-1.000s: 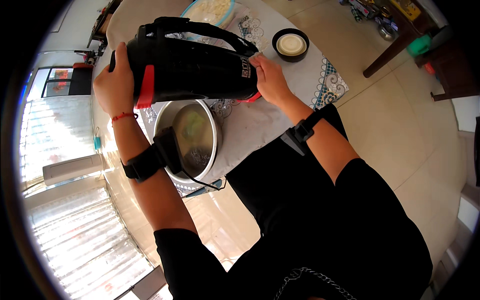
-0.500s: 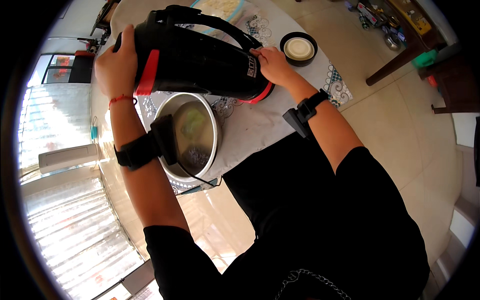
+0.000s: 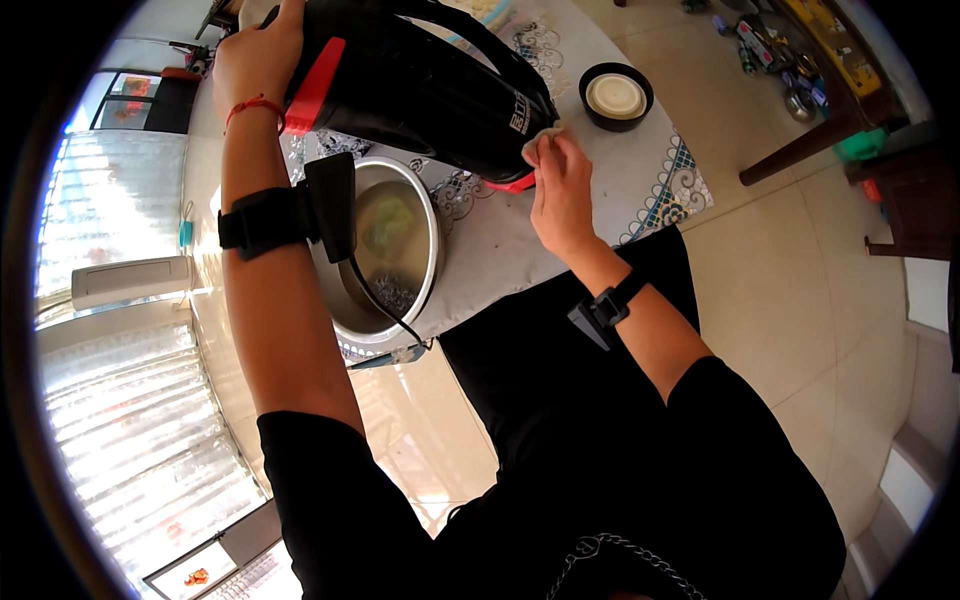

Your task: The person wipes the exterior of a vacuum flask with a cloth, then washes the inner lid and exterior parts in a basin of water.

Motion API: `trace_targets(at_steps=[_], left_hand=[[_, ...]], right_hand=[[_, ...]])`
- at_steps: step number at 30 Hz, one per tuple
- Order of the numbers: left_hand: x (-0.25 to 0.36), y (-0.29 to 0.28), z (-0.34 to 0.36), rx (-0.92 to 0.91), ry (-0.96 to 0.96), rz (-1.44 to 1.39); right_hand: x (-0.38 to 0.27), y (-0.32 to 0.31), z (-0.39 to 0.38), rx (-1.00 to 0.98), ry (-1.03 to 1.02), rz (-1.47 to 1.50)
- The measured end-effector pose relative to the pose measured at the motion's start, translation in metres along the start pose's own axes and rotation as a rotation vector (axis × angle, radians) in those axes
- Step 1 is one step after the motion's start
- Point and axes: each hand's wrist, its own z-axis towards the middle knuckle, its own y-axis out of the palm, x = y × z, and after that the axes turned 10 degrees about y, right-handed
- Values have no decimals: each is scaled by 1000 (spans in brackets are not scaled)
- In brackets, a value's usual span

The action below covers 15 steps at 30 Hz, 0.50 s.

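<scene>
Head view: tilted, red-trimmed blk flask [image 3: 420, 95], L hand [image 3: 258, 62] curled round one end, R hand [image 3: 565, 195] pinched on pale cloth [image 3: 540, 144].

Head-worn fisheye, so it looked down from up top over the black shirt [image 3: 650, 450] at the left hand [image 3: 258, 62], right hand [image 3: 565, 205] and tabletop [image 3: 500, 255], pretty close in, yet wide enough to catch floor [image 3: 775, 285] and a curtained window [image 3: 135, 430] near the rim.
</scene>
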Motion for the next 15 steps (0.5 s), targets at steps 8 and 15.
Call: trace_targets(at_steps=[8,15], left_hand=[[2,-1,8,-21,49,-18],[-18,2,4,-13,81,14]], right_hand=[[-15,6,-41,-137,-119,-229],[-7,-3,-6,-63,-139,-307]])
